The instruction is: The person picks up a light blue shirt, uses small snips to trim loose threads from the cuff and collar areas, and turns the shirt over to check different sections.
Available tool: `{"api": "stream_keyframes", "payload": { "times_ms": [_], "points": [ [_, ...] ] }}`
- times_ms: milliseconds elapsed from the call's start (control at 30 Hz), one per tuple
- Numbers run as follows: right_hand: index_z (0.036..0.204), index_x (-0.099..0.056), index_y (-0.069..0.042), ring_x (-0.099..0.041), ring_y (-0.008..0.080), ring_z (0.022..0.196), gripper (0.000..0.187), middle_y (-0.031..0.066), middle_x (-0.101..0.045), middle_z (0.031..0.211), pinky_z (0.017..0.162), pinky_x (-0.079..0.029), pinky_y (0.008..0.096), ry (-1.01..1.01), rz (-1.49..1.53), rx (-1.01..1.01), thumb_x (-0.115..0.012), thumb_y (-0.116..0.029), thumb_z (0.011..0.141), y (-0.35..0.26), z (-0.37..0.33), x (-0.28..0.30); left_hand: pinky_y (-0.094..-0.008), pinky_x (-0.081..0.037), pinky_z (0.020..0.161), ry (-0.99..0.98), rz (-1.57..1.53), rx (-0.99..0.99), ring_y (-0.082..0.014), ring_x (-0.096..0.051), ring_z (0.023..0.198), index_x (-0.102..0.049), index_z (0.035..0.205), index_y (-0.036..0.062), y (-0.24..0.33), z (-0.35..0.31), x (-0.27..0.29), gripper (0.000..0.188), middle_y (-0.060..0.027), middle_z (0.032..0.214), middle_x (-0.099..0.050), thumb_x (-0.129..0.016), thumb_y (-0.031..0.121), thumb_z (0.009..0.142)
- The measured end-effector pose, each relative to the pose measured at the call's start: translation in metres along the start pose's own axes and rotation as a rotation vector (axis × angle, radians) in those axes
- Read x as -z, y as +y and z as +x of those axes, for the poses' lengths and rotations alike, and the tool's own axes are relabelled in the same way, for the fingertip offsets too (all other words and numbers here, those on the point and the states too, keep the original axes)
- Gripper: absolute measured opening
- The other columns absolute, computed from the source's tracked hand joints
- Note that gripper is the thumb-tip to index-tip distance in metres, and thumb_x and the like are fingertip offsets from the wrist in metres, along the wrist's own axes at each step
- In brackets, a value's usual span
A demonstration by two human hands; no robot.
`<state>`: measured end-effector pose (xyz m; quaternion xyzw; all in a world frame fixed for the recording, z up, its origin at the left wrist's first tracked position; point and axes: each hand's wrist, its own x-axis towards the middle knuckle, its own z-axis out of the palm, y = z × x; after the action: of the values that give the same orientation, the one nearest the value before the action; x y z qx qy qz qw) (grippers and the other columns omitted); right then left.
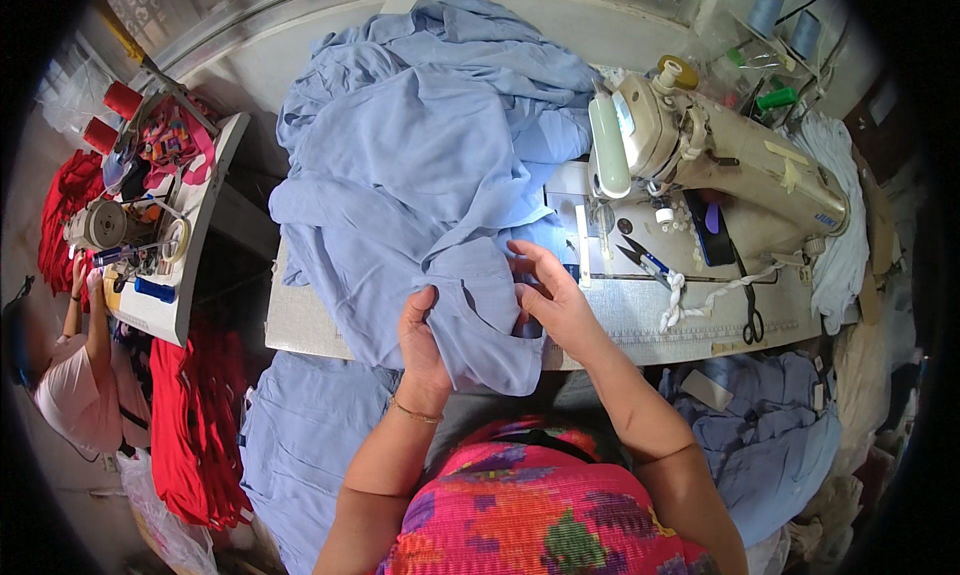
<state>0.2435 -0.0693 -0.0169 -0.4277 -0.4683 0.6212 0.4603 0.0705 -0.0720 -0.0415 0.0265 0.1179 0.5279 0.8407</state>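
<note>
A large light-blue garment (400,145) lies heaped across the sewing table, its near end hanging over the front edge toward me. My left hand (425,345) grips this near end, thumb on top and fingers hidden beneath the cloth. A slit-like opening shows in the fabric between my hands. At the right edge of the same piece, my right hand (550,300) is closed around the cloth with bent fingers, the fingertips partly covered. Just right of it stands a beige sewing machine (740,155) with its needle area beside the cloth.
Blue-handled thread snips (645,260), a phone (710,230), black scissors (752,320) and a twisted white cord (690,300) lie on the table (310,320). Blue garments (310,435) hang below. At left, another person (85,375) works at a second machine (100,225) near red cloth (195,435).
</note>
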Motion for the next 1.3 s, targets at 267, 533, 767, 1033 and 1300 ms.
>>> {"api": "stream_keyframes", "payload": {
  "times_ms": [267, 533, 767, 1033, 1300],
  "points": [
    [0.119, -0.047, -0.002, -0.050, 0.0063, 0.082, 0.035, 0.0011, -0.054, 0.095, 0.071, -0.042, 0.0206, 0.047, -0.144, 0.159, -0.053, 0.002, 0.084, 0.011, 0.000, -0.001, -0.0342, -0.049, 0.085, 0.222, 0.546, -0.068, -0.0213, -0.058, 0.098, -0.047, 0.121, -0.0009, -0.002, -0.002, -0.011, 0.051, -0.0111, 0.110, -0.058, -0.068, 0.019, 0.079],
    [0.090, -0.057, -0.001, -0.052, 0.0128, 0.071, 0.011, 0.0056, -0.054, 0.089, 0.067, -0.044, 0.0248, 0.186, -0.461, 0.512, -0.059, 0.001, 0.080, -0.004, -0.012, 0.005, -0.0297, -0.049, 0.077, 0.237, 0.701, -0.083, -0.0168, -0.059, 0.086, -0.055, 0.107, -0.0001, -0.013, 0.009, -0.024, 0.036, -0.0066, 0.097, -0.061, -0.067, 0.005, 0.074],
    [0.083, -0.057, 0.001, -0.054, 0.0169, 0.070, 0.007, 0.0077, -0.055, 0.080, 0.064, -0.044, 0.0275, 0.197, -0.597, 0.413, -0.061, -0.003, 0.079, -0.014, -0.014, 0.011, -0.0264, -0.047, 0.070, 0.188, 0.821, -0.199, -0.0115, -0.058, 0.078, -0.060, 0.101, 0.0013, -0.023, 0.013, -0.022, 0.027, -0.0031, 0.090, -0.062, -0.067, 0.005, 0.075],
    [0.079, -0.056, 0.000, -0.056, 0.0245, 0.064, 0.007, 0.0117, -0.056, 0.076, 0.060, -0.045, 0.0316, 0.193, -0.734, 0.300, -0.061, -0.005, 0.077, -0.017, -0.010, 0.016, -0.0220, -0.045, 0.065, 0.034, 1.261, -0.312, -0.0049, -0.054, 0.072, -0.065, 0.090, 0.0012, -0.024, 0.013, -0.013, 0.012, 0.0029, 0.082, -0.063, -0.065, 0.004, 0.079],
    [0.075, -0.054, -0.003, -0.050, 0.0074, 0.062, 0.005, 0.0003, -0.053, 0.069, 0.056, -0.041, 0.0227, 0.242, -0.192, 0.228, -0.058, -0.003, 0.079, -0.001, -0.010, 0.034, -0.0275, -0.048, 0.073, 0.234, 0.762, -0.167, -0.0143, -0.059, 0.082, -0.059, 0.104, 0.0007, -0.023, 0.017, -0.015, 0.029, -0.0047, 0.094, -0.063, -0.065, 0.005, 0.076]
  ]
}}
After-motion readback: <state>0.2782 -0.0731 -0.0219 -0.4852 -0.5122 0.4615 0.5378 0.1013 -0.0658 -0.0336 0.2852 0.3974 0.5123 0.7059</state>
